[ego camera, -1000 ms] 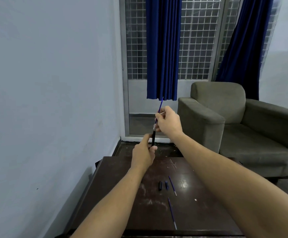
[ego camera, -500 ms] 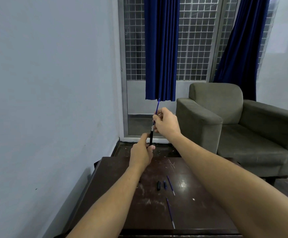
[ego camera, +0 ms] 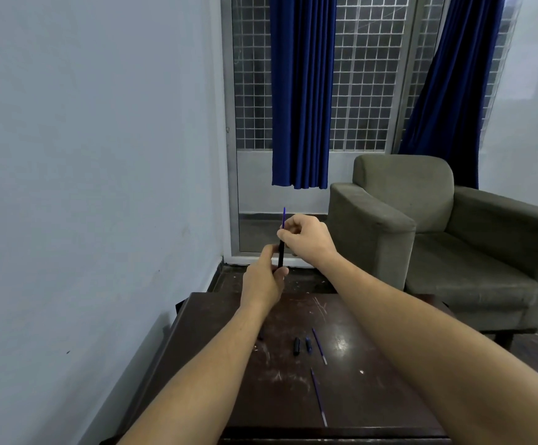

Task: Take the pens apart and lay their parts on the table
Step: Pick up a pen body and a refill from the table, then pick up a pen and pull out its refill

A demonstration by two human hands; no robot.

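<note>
Evidently the step in hand is drawing the refill out of a pen. At the centre of the frame, above the far edge of the table (ego camera: 373,396), the left hand (ego camera: 263,282) grips the lower end of the black barrel (ego camera: 281,253), fingers curled round it, holding it nearly upright. Just above it, the right hand (ego camera: 306,237) pinches the thin blue refill (ego camera: 283,215) between thumb and fingertips. The refill's top pokes up past the fingers; its lower part seems to sit inside the barrel.

In the lower middle of the frame, two loose refills (ego camera: 319,346) and two short dark pieces (ego camera: 297,346) lie on the table.

The next move, I judge, calls for a straight pull along the barrel's line, then laying both parts beside those.
</note>
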